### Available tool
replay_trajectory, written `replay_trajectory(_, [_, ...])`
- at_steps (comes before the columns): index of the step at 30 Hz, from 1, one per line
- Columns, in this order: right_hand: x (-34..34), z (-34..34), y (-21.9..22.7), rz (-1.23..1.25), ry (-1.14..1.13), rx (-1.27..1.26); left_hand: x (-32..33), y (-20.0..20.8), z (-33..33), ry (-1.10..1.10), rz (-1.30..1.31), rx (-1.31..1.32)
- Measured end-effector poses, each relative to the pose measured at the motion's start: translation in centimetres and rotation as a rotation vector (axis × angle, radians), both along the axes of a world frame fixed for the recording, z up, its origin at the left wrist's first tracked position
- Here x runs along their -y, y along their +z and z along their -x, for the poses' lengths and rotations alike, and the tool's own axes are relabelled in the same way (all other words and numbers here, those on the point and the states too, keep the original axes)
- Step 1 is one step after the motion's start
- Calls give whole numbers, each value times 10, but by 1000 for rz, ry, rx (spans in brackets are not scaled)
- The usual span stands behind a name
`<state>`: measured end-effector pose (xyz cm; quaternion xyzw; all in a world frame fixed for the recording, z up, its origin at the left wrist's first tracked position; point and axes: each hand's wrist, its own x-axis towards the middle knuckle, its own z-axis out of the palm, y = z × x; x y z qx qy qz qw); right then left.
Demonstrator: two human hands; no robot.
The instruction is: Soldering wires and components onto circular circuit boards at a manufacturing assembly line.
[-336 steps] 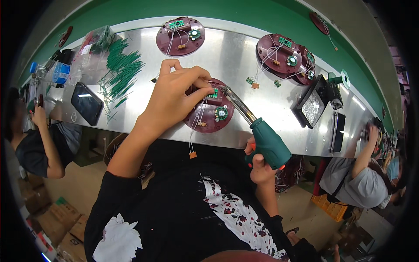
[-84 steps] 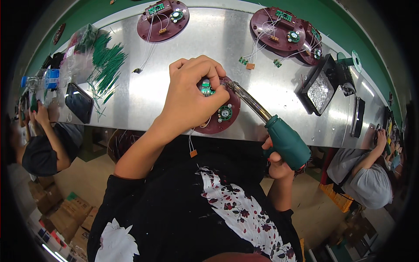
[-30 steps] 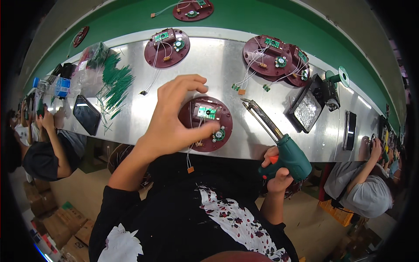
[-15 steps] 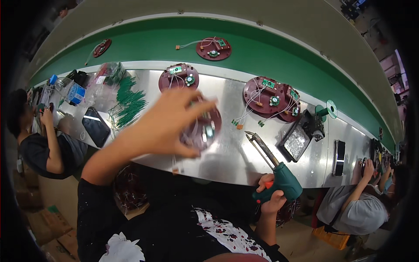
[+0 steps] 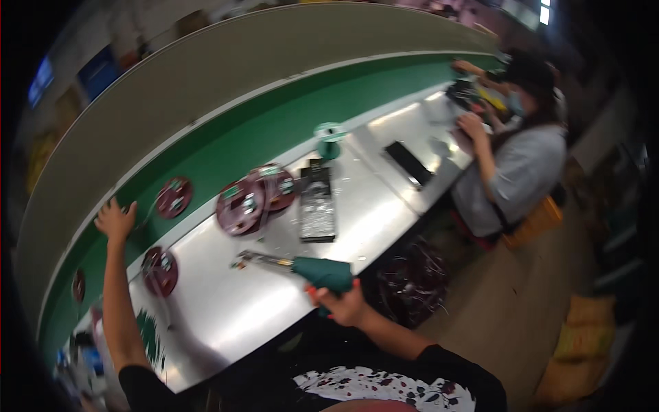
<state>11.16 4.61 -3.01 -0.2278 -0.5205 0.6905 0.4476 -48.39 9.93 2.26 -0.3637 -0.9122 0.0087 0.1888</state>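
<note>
Head view: left hand (image 5: 115, 222), fingers wide, at nine o'clock; right hand (image 5: 347, 303) holds soldering gun (image 5: 324, 273); careless swinging could scorch discs (image 5: 238, 210).

A single head-worn fisheye looks down and forward across the nearby metal bench (image 5: 254, 295)

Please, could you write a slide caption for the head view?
Right hand holds a green soldering gun at a metal table; left hand reaches over the green strip.
</note>
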Motion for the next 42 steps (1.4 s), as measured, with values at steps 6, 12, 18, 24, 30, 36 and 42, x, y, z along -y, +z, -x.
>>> replay_trajectory(6, [2,4,12,-21,-57,-1,-49,-6,-99,-700,-189,378])
replay_trajectory(12, [-3,8,5,-66,-4,35,-48,18,-132,-806,-150,617])
replay_trajectory(18, [-3,5,6,-76,2,-9,-44,20,-145,-789,-67,264])
replay_trajectory(24, [-3,4,8,-103,10,-21,-60,-8,-124,-741,-198,337])
replay_trajectory(30, [0,2,5,-86,0,11,-65,22,-163,-765,-93,288])
replay_trajectory(36, [-1,-2,-6,-173,-49,133,35,100,-227,-717,-91,424])
replay_trajectory(42, [-10,0,-1,-165,60,68,157,100,-280,-896,97,633])
